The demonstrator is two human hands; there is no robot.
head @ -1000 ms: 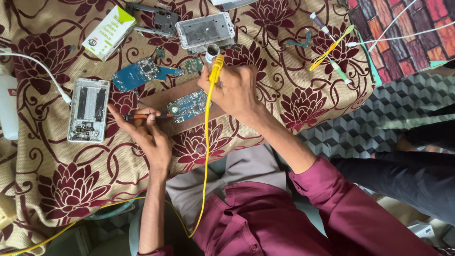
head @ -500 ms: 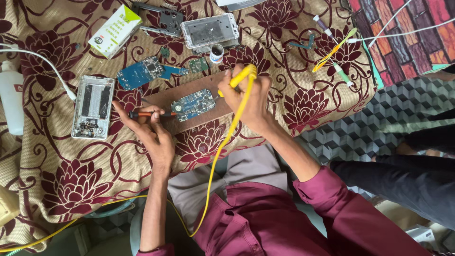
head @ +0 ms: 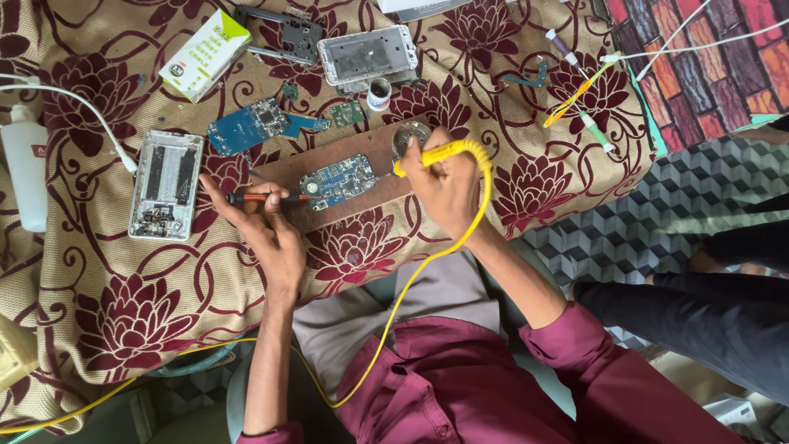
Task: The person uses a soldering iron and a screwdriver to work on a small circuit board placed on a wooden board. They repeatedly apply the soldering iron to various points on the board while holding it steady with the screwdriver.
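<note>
My left hand point(head: 267, 234) grips a thin orange-and-black tool point(head: 267, 198) whose tip touches the left end of a blue circuit board point(head: 339, 180). The board lies on a brown wooden slab point(head: 345, 215) on the flowered cloth. My right hand point(head: 444, 193) is closed around a yellow soldering iron point(head: 436, 153). The iron lies sideways, its front end just right of the board and below a small round tin point(head: 411, 136). Its yellow cord point(head: 411, 284) loops down over my lap.
A white opened device shell point(head: 166, 182) lies left of the slab and another point(head: 367, 54) at the top. Also on the cloth are a second blue board point(head: 246, 127), a small white pot point(head: 379, 94), a green-and-white box point(head: 204, 54) and a white bottle point(head: 26, 168). Another person's dark trouser legs point(head: 699, 304) are at the right.
My right hand has swung the soldering iron from pointing up at the small white pot down to lying sideways beside the blue board. My left hand stayed on its tool.
</note>
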